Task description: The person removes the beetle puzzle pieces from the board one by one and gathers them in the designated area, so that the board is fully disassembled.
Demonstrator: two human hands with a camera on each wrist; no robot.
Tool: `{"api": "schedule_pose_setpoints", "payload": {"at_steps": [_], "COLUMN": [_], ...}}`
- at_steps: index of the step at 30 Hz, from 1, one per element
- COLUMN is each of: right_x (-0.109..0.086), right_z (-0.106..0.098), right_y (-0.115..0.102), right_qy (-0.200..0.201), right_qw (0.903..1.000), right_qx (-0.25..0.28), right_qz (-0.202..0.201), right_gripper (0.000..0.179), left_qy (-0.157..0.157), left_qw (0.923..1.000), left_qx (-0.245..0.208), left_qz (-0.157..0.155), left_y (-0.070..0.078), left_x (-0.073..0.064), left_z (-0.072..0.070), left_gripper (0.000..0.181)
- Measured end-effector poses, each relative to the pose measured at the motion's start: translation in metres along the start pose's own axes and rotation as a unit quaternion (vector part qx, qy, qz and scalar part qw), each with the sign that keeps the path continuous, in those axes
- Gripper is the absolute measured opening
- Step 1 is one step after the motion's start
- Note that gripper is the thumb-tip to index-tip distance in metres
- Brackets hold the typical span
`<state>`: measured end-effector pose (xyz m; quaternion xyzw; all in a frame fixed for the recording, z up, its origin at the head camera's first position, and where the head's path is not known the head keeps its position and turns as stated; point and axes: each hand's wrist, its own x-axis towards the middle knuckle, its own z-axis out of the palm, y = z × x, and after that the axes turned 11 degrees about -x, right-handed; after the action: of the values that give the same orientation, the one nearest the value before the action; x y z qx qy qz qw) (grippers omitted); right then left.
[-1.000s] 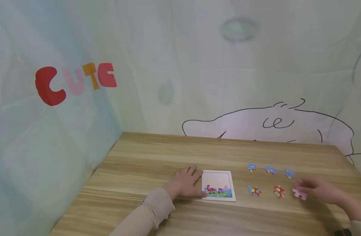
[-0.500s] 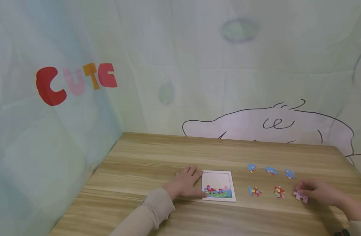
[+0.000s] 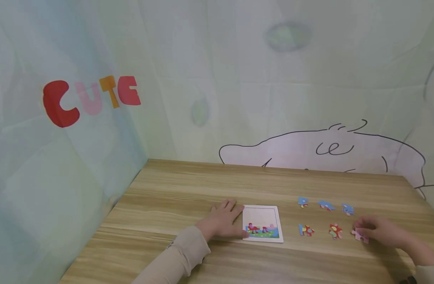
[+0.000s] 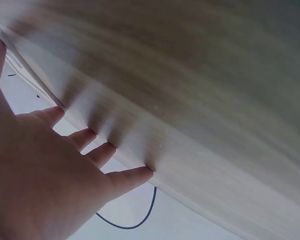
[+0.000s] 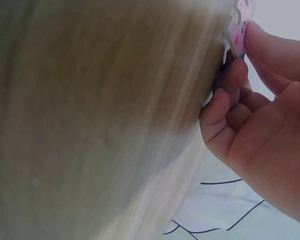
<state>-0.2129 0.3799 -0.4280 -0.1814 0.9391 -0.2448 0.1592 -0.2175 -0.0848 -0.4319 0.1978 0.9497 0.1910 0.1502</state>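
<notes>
My left hand [image 3: 222, 221] lies with fingers spread on the table, its thumb and forefinger touching the left edge of a white-framed puzzle board [image 3: 262, 213]. The board's lower part carries a picture of red figures on green and blue; its upper part is plain white. In the left wrist view, the fingertips [image 4: 149, 171] rest on the wood. At the right, my right hand [image 3: 380, 232] pinches a pink puzzle piece [image 3: 361, 236] between thumb and fingers, close over the table. A small face is printed on that piece in the right wrist view, where its upper end is cut off.
Three blue puzzle pieces lie in a back row, the middle one [image 3: 325, 205] tilted. In front of them are a red-and-yellow piece [image 3: 306, 230] and a red flower-like piece [image 3: 335, 230]. A printed cloth [image 3: 202, 79] hangs behind the wooden table [image 3: 188, 177].
The pink piece has shifted and turned slightly in my right hand's pinch. My left hand and the board have stayed in place.
</notes>
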Motion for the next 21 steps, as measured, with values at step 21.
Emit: {"api": "schedule_pose_setpoints", "payload": {"at_steps": [21], "right_x": [0.003], "right_z": [-0.009], "right_y": [-0.021], "right_qy": [0.035], "right_qw": [0.9987], "right_qx": [-0.036], "right_qz": [-0.01], "right_gripper": [0.025], "left_qy": [-0.003], "left_qw": [1.0], "left_qx": [-0.002], "left_qz": [0.009], "left_y": [0.002], "left_x": [-0.003], "left_z": [-0.003], "left_gripper": [0.088]}}
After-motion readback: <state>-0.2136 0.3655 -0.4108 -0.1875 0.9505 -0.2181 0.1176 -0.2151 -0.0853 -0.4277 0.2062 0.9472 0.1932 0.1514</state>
